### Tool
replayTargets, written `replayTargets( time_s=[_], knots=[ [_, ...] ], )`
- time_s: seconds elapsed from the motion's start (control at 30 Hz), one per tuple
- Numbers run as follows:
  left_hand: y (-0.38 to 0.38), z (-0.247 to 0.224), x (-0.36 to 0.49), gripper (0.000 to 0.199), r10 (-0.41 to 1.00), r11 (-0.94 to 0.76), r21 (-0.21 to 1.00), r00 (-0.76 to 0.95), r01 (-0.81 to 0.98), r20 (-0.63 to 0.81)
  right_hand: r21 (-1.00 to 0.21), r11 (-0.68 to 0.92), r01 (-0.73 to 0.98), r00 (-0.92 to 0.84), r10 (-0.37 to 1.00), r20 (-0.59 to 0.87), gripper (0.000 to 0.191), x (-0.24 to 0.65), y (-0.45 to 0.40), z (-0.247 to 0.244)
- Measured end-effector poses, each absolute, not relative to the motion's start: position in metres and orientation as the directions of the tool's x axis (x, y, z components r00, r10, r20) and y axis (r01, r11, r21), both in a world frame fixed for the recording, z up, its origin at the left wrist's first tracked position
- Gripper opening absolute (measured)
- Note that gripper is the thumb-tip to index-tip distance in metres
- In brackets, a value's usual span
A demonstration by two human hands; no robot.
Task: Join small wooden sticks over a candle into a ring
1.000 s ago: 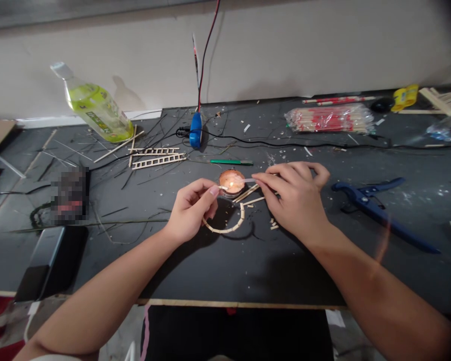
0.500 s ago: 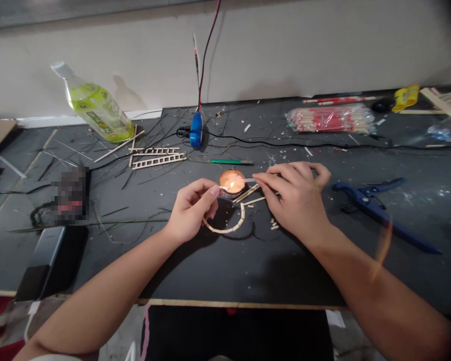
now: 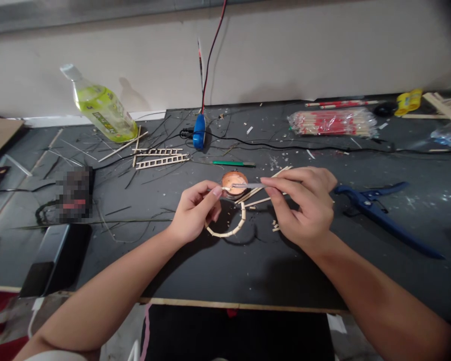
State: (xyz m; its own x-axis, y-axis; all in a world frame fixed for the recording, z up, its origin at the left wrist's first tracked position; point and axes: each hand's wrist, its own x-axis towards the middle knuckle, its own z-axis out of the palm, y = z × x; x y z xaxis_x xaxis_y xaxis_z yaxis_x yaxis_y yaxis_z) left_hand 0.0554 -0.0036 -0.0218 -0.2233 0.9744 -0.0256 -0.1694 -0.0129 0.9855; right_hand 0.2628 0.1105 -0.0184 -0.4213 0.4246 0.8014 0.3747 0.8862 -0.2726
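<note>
My left hand (image 3: 197, 208) pinches one end of a curved strip of short wooden pieces (image 3: 225, 234), joined into an open ring that hangs below the fingers. Between finger and thumb, my right hand (image 3: 302, 203) grips a thin translucent glue stick (image 3: 251, 186) pointing left. Its tip reaches over a small round candle (image 3: 233, 177) in a tin, close to the strip's pinched end; whether they touch I cannot tell. Thin wooden sticks (image 3: 261, 202) lie behind and beside the right fingers. The other fingers of both hands are curled.
Blue cutting pliers (image 3: 383, 213) lie to the right. Behind the candle is a green-handled knife (image 3: 233, 164). Small wooden ladders (image 3: 161, 161) and a tilted drink bottle (image 3: 107, 113) are at left. A bagged stick bundle (image 3: 332, 122) lies at the back; a black cable (image 3: 278, 143) crosses the table.
The glue stick's tip has moved left across the candle to the strip's end, and more of the stick shows. My left hand keeps its hold. The view has shifted slightly.
</note>
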Motion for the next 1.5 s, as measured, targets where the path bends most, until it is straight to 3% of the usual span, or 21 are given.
replayTargets(
  time_s=[0.27, 0.97, 1.5],
  knots=[
    [-0.0037, -0.0210, 0.0548, 0.034, 0.975, 0.000, 0.986, -0.218, -0.169, -0.037, -0.310, 0.861, 0.402, -0.459, 0.483, 0.746, 0.015, 0.2623, 0.1080, -0.0190],
    [-0.0033, -0.0198, 0.0555, 0.034, 0.977, -0.027, 0.981, -0.211, -0.190, -0.014, -0.263, 0.896, 0.358, -0.450, 0.412, 0.792, 0.019, 0.2621, 0.1090, -0.0171],
    [-0.0057, -0.0199, 0.0564, 0.033, 0.983, -0.046, 0.981, -0.185, -0.188, 0.011, -0.275, 0.853, 0.442, -0.436, 0.473, 0.766, 0.017, 0.2643, 0.1143, -0.0213]
  ],
)
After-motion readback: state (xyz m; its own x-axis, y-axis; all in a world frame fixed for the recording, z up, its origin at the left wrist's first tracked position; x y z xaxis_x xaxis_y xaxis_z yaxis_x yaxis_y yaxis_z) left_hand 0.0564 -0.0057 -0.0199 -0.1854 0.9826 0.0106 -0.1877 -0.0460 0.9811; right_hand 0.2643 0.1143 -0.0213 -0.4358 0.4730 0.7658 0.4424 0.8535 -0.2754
